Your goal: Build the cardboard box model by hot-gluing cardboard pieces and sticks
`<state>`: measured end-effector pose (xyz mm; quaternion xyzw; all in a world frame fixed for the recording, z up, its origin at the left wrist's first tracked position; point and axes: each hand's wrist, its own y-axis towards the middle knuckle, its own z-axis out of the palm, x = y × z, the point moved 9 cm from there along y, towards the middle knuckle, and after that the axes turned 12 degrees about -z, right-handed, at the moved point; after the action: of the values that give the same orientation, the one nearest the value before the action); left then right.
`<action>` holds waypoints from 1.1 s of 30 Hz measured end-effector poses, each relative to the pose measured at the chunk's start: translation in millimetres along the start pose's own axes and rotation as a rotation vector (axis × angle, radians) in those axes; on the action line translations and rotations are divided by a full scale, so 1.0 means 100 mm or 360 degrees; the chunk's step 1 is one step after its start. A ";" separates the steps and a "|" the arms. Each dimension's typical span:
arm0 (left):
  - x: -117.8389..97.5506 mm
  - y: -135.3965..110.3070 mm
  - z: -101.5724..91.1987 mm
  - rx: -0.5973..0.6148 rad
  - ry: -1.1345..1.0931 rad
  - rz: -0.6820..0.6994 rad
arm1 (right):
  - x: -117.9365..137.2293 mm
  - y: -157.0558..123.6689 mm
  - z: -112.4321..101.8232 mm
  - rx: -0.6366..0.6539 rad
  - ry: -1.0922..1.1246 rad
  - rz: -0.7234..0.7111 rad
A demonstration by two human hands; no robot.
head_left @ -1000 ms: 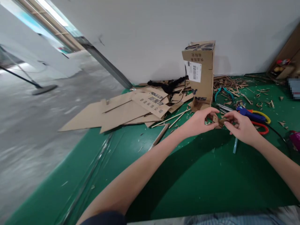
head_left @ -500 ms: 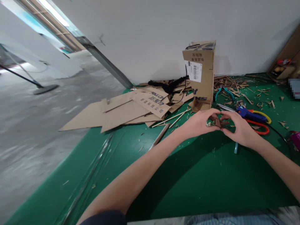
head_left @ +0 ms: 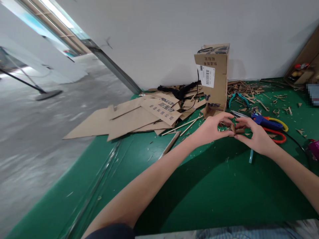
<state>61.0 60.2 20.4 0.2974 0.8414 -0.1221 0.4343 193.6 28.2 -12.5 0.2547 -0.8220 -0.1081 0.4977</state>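
a blue tool (head_left: pixel 270 123) lies beside the right hand (head_left: pixel 258 134); a far-right box (head_left: pixel 307 49) holds a red item (head_left: pixel 302 65). right and left hand (head_left: pixel 213 129) share a grip on a cardboard piece (head_left: pixel 233 128).

The left hand (head_left: pixel 211 128) and right hand (head_left: pixel 259 135) hide parts of the card (head_left: pixel 233 128), so its whole shape can't be seen. It is too small to tell if the right hand grips it. One end of the blue stick (head_left: pixel 251 157) is hidden by the right hand. The right edge cuts off the purple thing (head_left: pixel 314 146). The bottom edge cuts off the dark sleeve (head_left: pixel 109 231). Small words on the label (head_left: pixel 208 76) are too tiny to read.
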 end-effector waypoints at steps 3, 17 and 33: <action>0.00 0.00 -0.01 0.0012 -0.0017 -0.0020 | -0.02 -0.01 0.02 0.0009 0.0048 0.0019; 0.01 0.00 -0.01 0.0009 -0.0028 -0.0039 | 0.01 -0.01 0.00 -0.0017 -0.0055 -0.0072; -0.15 -0.06 0.06 -0.0091 0.0546 0.0175 | 0.22 -0.01 -0.09 -0.0180 -0.0434 -0.0304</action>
<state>67.3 46.7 28.5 0.3470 0.8887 -0.0217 0.2988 193.5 16.8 8.6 0.2861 -0.8466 -0.2346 0.3826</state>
